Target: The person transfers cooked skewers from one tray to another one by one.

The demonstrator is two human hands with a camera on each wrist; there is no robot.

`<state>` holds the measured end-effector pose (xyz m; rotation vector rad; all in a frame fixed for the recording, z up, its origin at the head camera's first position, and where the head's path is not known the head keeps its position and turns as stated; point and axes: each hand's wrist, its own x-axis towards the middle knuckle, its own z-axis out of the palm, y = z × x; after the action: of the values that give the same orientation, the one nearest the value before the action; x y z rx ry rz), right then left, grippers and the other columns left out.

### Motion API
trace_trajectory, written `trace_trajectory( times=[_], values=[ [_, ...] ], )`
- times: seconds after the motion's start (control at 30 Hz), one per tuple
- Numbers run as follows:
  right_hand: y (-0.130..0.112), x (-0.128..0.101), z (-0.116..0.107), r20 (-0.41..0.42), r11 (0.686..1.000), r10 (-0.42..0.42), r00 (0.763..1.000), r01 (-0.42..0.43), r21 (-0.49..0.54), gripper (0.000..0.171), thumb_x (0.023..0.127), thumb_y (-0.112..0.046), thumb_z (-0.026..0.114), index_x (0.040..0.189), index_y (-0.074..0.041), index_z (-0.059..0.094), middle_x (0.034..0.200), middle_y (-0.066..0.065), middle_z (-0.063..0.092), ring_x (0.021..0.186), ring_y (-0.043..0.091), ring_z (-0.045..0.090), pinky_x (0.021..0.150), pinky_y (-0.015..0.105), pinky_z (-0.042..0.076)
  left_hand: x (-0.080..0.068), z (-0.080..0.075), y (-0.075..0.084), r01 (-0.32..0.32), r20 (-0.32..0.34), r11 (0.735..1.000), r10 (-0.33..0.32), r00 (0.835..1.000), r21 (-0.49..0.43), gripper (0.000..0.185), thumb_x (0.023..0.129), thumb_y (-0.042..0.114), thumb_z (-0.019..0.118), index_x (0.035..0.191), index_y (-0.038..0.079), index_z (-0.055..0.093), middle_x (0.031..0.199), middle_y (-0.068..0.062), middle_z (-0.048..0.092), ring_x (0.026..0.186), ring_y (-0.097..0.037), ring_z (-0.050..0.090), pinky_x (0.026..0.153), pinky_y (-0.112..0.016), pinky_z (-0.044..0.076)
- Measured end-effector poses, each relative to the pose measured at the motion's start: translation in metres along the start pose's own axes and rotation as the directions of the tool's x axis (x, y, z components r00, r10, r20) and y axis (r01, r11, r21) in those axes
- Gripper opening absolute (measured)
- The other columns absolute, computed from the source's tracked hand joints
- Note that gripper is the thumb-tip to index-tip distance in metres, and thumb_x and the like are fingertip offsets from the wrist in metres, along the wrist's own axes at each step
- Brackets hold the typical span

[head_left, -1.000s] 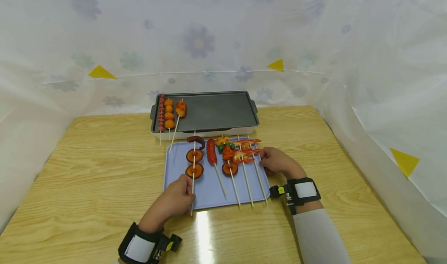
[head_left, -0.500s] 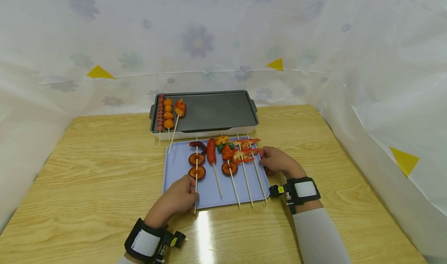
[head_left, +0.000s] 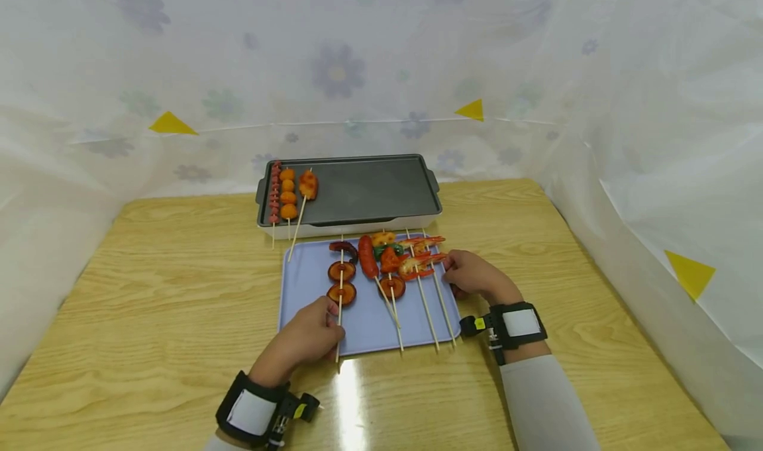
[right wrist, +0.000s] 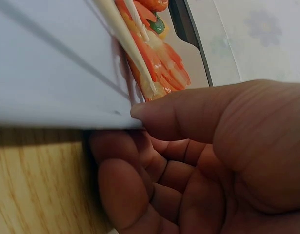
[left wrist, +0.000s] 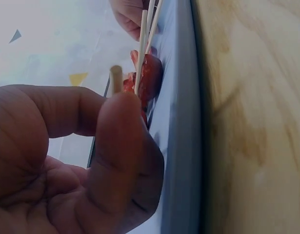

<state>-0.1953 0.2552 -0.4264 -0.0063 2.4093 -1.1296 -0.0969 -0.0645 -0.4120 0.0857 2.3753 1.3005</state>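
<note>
My left hand (head_left: 329, 325) pinches the lower stick of a skewer (head_left: 342, 282) that carries two brown round slices and a dark tentacle piece. The skewer lies on a lilac tray (head_left: 301, 292). In the left wrist view my thumb and forefinger (left wrist: 108, 105) pinch the stick's end (left wrist: 115, 78) beside the tray's rim (left wrist: 181, 146). My right hand (head_left: 454, 273) grips the tray's right edge. The right wrist view shows that hand (right wrist: 140, 124) with its thumb over the tray's edge (right wrist: 52, 73) and its fingers curled under, next to the shrimp skewers (right wrist: 154, 58).
A sausage skewer (head_left: 367, 257), a mixed vegetable skewer (head_left: 389, 260) and two shrimp skewers (head_left: 420, 255) crowd the tray's right half. Behind stands a dark griddle (head_left: 369, 189) with three skewers (head_left: 289, 193) at its left end. White floral sheeting walls in the wooden table (head_left: 149, 272).
My left hand has slid the brown-slice skewer to the right across the tray. It pushed the sausage skewer against the others, and that one now lies tilted. My right hand has stayed put.
</note>
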Motion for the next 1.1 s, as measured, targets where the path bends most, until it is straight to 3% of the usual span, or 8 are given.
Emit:
trace_trajectory(
  times=[0.17, 0.27, 0.47, 0.63, 0.87, 1.1],
  values=[
    [0.000, 0.000, 0.000, 0.001, 1.000, 0.003, 1.000, -0.003, -0.003, 0.009, 0.095, -0.004, 0.054, 0.101, 0.001, 0.051, 0.079, 0.011, 0.055, 0.064, 0.020, 0.056, 0.054, 0.030, 0.046, -0.001, -0.001, -0.004, 0.005, -0.013, 1.000, -0.005, 1.000, 0.009, 0.024, 0.089, 0.008, 0.063, 0.109, 0.002, 0.052, 0.069, -0.007, 0.058, 0.050, -0.018, 0.054, 0.049, -0.030, 0.041],
    [-0.001, -0.001, 0.000, 0.000, 1.000, 0.002, 1.000, -0.002, -0.005, 0.009, 0.095, -0.004, 0.054, 0.101, 0.001, 0.051, 0.079, 0.011, 0.055, 0.064, 0.021, 0.056, 0.055, 0.030, 0.046, -0.001, -0.004, -0.006, 0.006, -0.020, 1.000, -0.006, 1.000, 0.022, 0.018, 0.092, 0.014, 0.064, 0.104, 0.005, 0.054, 0.072, -0.006, 0.056, 0.052, -0.018, 0.054, 0.048, -0.030, 0.044],
    [0.000, -0.001, 0.000, 0.001, 1.000, 0.006, 1.000, -0.006, 0.009, 0.009, 0.095, -0.004, 0.054, 0.102, 0.000, 0.051, 0.081, 0.012, 0.056, 0.066, 0.021, 0.056, 0.056, 0.031, 0.047, -0.004, -0.013, -0.006, -0.069, -0.105, 0.988, 0.085, 0.991, 0.140, 0.012, 0.092, 0.015, 0.066, 0.086, 0.009, 0.057, 0.071, -0.002, 0.054, 0.062, -0.016, 0.050, 0.055, -0.030, 0.040],
    [0.000, -0.001, 0.000, 0.002, 1.000, 0.001, 1.000, -0.001, 0.012, 0.010, 0.095, -0.005, 0.054, 0.103, 0.000, 0.051, 0.083, 0.012, 0.056, 0.067, 0.022, 0.057, 0.056, 0.031, 0.048, -0.004, -0.021, -0.001, -0.125, -0.196, 0.977, 0.158, 0.968, 0.172, 0.008, 0.092, 0.014, 0.066, 0.090, 0.009, 0.060, 0.077, -0.001, 0.057, 0.068, -0.016, 0.051, 0.060, -0.031, 0.041],
    [0.000, 0.000, 0.000, 0.001, 1.000, 0.004, 1.000, -0.004, 0.005, 0.010, 0.095, -0.005, 0.055, 0.103, 0.000, 0.051, 0.084, 0.012, 0.056, 0.067, 0.022, 0.057, 0.056, 0.031, 0.048, 0.000, -0.027, 0.004, -0.215, -0.268, 0.955, 0.266, 0.926, 0.206, 0.007, 0.092, 0.012, 0.065, 0.096, 0.008, 0.062, 0.080, -0.002, 0.057, 0.073, -0.017, 0.052, 0.064, -0.033, 0.044],
    [0.001, 0.000, 0.000, 0.002, 1.000, -0.002, 1.000, 0.002, 0.003, 0.010, 0.094, -0.005, 0.055, 0.103, 0.000, 0.051, 0.083, 0.012, 0.056, 0.067, 0.021, 0.057, 0.056, 0.031, 0.048, 0.006, -0.032, 0.007, -0.299, -0.337, 0.921, 0.372, 0.865, 0.249, 0.007, 0.091, 0.011, 0.066, 0.095, 0.007, 0.062, 0.085, -0.003, 0.059, 0.078, -0.017, 0.054, 0.069, -0.034, 0.048]
  ],
)
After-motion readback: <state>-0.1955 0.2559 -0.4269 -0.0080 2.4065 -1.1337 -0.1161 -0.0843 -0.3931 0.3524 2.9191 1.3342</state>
